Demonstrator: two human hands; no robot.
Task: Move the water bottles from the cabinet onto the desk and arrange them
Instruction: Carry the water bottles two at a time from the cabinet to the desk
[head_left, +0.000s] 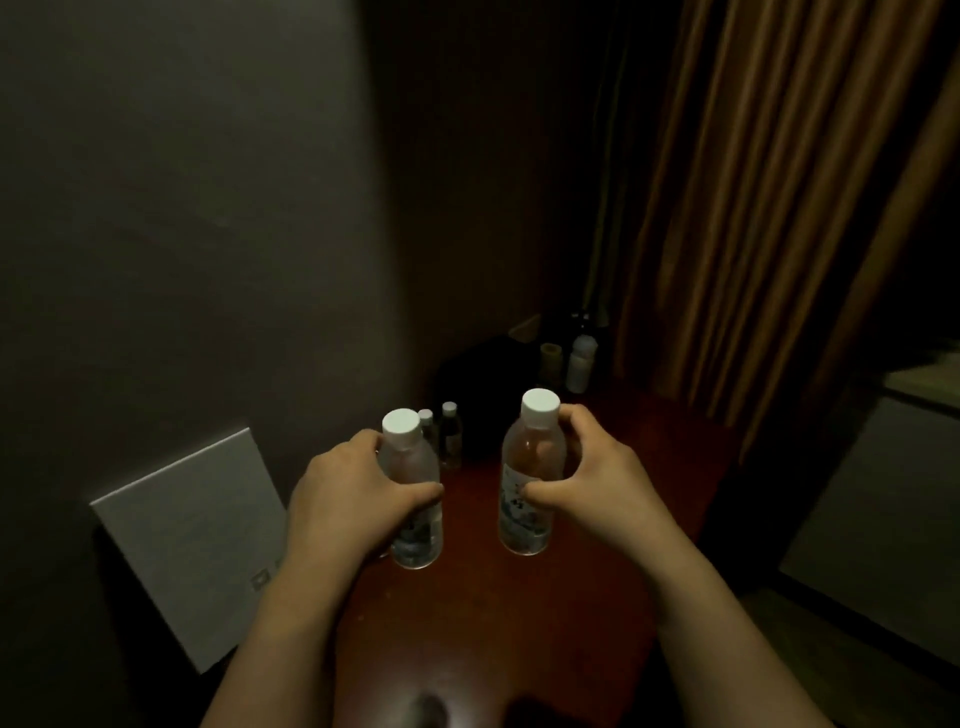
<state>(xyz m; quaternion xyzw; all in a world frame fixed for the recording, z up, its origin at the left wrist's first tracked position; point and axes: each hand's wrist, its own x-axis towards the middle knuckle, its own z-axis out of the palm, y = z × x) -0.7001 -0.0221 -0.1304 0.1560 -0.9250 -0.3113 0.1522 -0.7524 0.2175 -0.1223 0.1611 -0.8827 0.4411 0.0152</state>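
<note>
Fingers of each hand wrap a bottle

Two bare arms come up from the bottom of the frame toward the middle. The left hand sits left of center, back of the hand facing up. Its fingers curl round a water bottle, with the thumb across the front. The right hand sits right of center and a little higher. It grips a second water bottle, thumb in front.
</note>
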